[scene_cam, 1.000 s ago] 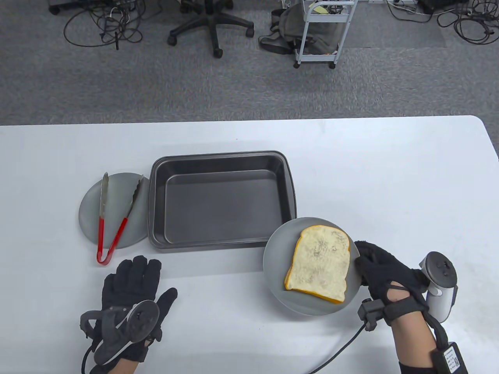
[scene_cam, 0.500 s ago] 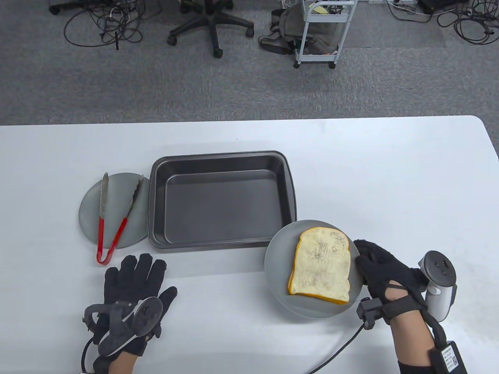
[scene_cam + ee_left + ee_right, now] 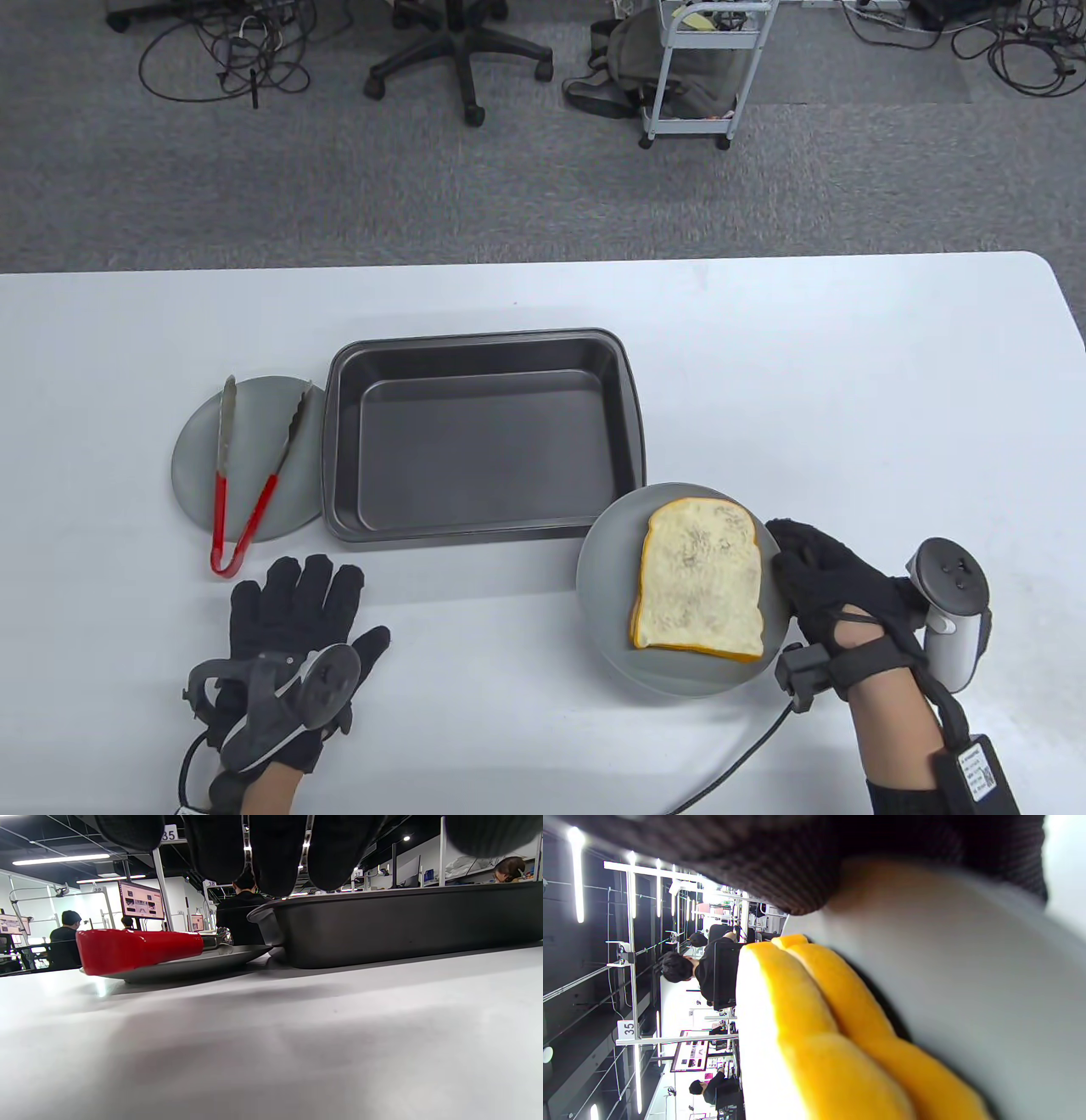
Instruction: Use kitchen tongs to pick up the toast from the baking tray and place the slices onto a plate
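Note:
Two stacked toast slices (image 3: 700, 580) with yellow crusts (image 3: 806, 1035) lie on a grey plate (image 3: 604, 560) at the front right of the table. My right hand (image 3: 793, 552) grips that plate's right rim; in the right wrist view the glove (image 3: 755, 853) lies over the plate's edge (image 3: 967, 984). The dark baking tray (image 3: 475, 341) holds nothing. Red-handled tongs (image 3: 246, 475) lie on a second grey plate (image 3: 191, 450) left of the tray. My left hand (image 3: 293, 607) rests flat on the table just in front of the tongs, fingers (image 3: 275, 853) straight, holding nothing.
The tray's wall (image 3: 403, 925) and the tongs' red handle (image 3: 135, 948) stand close ahead in the left wrist view. A cable runs from my right wrist across the table's front. Beyond the far edge stand an office chair (image 3: 458, 51) and a cart (image 3: 704, 68).
The plate with the toast has slid slightly toward the front and turned a little in my right hand. My left hand has edged a little forward on the table.

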{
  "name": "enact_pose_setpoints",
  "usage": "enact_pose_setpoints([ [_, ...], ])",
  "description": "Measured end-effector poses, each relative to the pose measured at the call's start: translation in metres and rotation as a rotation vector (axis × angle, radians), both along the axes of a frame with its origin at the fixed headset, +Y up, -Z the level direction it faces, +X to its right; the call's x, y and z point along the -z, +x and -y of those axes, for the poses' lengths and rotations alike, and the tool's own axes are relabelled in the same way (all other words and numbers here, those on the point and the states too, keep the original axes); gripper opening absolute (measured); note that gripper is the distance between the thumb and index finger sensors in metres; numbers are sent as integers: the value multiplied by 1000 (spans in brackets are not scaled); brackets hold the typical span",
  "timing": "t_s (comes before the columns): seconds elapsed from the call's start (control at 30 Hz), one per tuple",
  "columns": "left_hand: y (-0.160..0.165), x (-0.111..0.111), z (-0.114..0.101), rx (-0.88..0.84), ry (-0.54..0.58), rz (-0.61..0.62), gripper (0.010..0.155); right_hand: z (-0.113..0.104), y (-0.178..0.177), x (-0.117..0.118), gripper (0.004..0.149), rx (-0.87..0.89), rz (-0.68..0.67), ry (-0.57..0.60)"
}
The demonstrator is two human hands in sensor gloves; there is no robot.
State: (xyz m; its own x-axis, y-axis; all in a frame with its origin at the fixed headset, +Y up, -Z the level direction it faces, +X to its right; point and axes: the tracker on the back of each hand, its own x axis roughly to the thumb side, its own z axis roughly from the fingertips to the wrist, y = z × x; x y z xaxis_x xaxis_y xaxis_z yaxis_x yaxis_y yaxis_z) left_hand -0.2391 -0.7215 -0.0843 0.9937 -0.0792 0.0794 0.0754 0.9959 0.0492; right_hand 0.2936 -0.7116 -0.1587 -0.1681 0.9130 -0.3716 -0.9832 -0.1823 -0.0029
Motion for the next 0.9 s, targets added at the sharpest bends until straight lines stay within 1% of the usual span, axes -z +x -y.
enact_pose_setpoints([
  [0.2, -1, 1, -1, -24, -4, 14, 77, -14, 8, 28, 49, -59, 38, -4],
  [0.37, -4, 2, 0, -22, -5, 21, 77, -23, 20, 65, 48, -97, 83, 1],
  [0.43, -5, 1, 0, -28, -7, 18, 77, -22, 27, 84, 47, -93, 114, -16],
  [0.6, -7, 1, -2, -33, -3, 20, 78, -17, 46, 122, 47, -126, 180, -29],
  [0.77, -6, 2, -2, -49, -6, 24, 80, -5, 60, 146, 47, -143, 226, -70],
  [0.9, -7, 3, -2, -53, -3, 27, 80, 6, 65, 160, 47, -164, 242, -88],
])
